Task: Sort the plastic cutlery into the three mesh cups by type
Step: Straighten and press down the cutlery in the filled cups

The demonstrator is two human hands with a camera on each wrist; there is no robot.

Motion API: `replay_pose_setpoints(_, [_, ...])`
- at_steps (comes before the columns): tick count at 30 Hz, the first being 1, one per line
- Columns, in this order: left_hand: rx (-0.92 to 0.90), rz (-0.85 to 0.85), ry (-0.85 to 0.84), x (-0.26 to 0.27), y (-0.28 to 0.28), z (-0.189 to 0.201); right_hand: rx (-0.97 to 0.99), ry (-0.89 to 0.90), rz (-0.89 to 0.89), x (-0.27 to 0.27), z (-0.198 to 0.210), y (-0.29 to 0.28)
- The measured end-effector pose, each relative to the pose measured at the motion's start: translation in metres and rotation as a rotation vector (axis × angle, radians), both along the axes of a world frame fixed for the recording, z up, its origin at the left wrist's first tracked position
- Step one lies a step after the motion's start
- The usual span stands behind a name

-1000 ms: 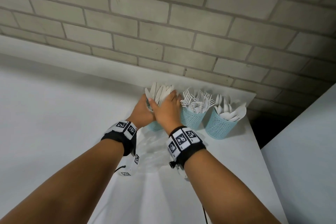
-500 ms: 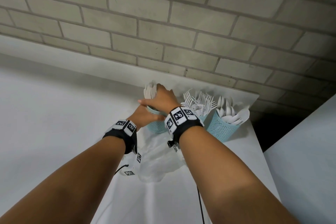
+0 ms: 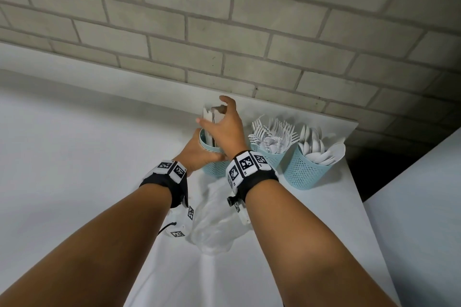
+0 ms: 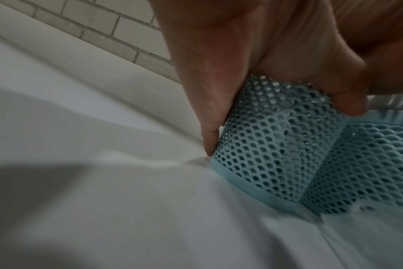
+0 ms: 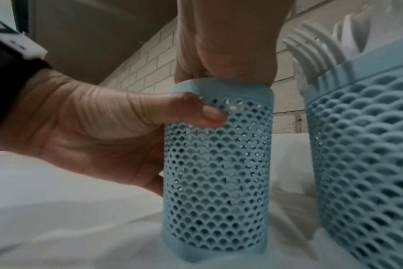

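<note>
Knives, thin white plastic, stand bundled in leftmost mesh cup. Left hand wraps cup wall, thumb on mesh. Right hand sits on top of bundle, fingers curled over blades; firm grip or mere pressing, cannot tell. Fork cup just right of hands, spoon cup beyond. Likely handling: cutlery light, springy, slick; cup light, tippy. Best hold: cup at mid-wall, knives by gathered bundle.

The right hand covers most of the white plastic knives standing in the left pale-blue mesh cup; whether its fingers grip them cannot be told. Both forearms run off the frame's bottom edge.
</note>
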State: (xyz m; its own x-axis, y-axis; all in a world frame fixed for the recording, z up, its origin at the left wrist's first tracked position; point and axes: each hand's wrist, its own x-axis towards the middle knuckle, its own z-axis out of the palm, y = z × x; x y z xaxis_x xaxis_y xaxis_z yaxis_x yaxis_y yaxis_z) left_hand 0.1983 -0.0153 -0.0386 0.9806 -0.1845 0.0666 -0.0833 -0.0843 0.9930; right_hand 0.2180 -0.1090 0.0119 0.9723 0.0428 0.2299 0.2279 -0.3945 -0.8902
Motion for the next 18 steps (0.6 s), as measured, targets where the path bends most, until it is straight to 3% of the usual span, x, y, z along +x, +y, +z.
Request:
replay_pose_setpoints(2, [-0.019,-0.009,-0.004,0.001,0.001,-0.002,-0.089,0.033,-0.014,0.005,-0.002,0.002])
replay_pose_setpoints(5, [-0.013,-0.018,0.002,0.001,0.001,-0.003,-0.377,0.075,0.003,0.014,-0.007,0.006])
replay_pose_setpoints(13, [-0.042,-0.020,-0.009,0.004,0.000,-0.005,-0.410,0.033,-0.114,0.013,-0.007,0.008])
replay_pose_setpoints(15, [-0.044,-0.029,-0.002,0.005,0.000,-0.007,-0.468,0.021,-0.076,0.011,-0.007,0.009])
replay_pose_setpoints(18, [-0.036,-0.034,0.006,0.008,0.001,-0.010,-0.416,0.037,-0.115,0.011,-0.004,0.008])
